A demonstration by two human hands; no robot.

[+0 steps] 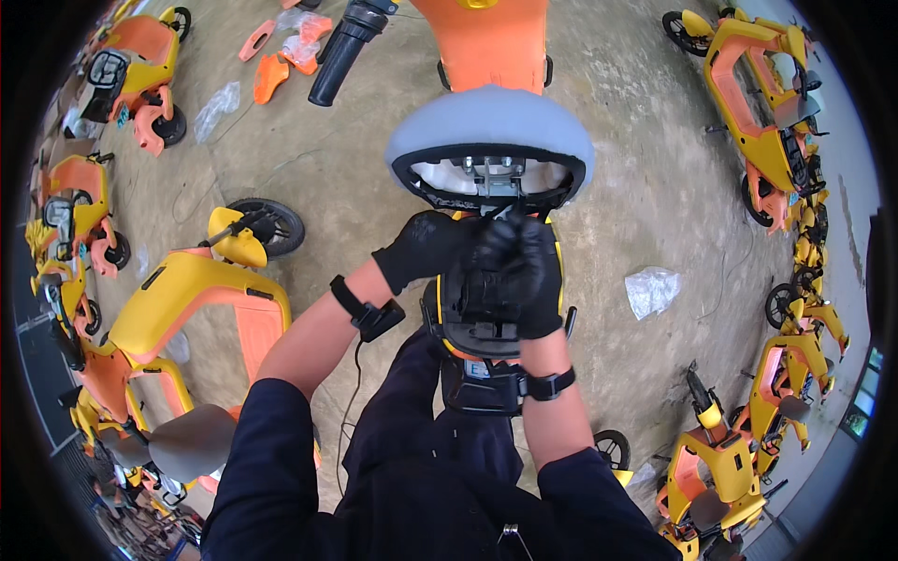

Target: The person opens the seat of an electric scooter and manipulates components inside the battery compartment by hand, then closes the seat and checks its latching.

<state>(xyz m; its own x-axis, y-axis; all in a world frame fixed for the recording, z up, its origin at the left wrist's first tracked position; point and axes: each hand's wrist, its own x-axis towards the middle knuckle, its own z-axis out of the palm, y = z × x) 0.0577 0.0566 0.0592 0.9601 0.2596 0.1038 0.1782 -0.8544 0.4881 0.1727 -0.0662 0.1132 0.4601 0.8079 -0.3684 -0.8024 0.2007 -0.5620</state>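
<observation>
A scooter saddle (pixel 491 120) with a pale grey-blue top stands tipped up in front of me, its underside toward me. A metal bracket (pixel 493 176) with bolts shows in that underside. Just below the saddle, over the black seat compartment (pixel 482 337), both my black-gloved hands come close together. My left hand (pixel 426 248) reaches in from the left; its fingertips blend into the dark parts. My right hand (pixel 526 271) is closed, with its fingers bunched near the saddle's lower edge. A dark thin piece seems to be at its fingertips, too small to name.
Ahead are the scooter's orange front panel (pixel 496 47) and a black handlebar grip (pixel 339 70). Orange plastic parts (pixel 271 77) and clear plastic bags (pixel 652 292) lie on the concrete floor. Yellow-and-orange scooters (pixel 201 299) stand on my left, with more (pixel 758 103) along the right.
</observation>
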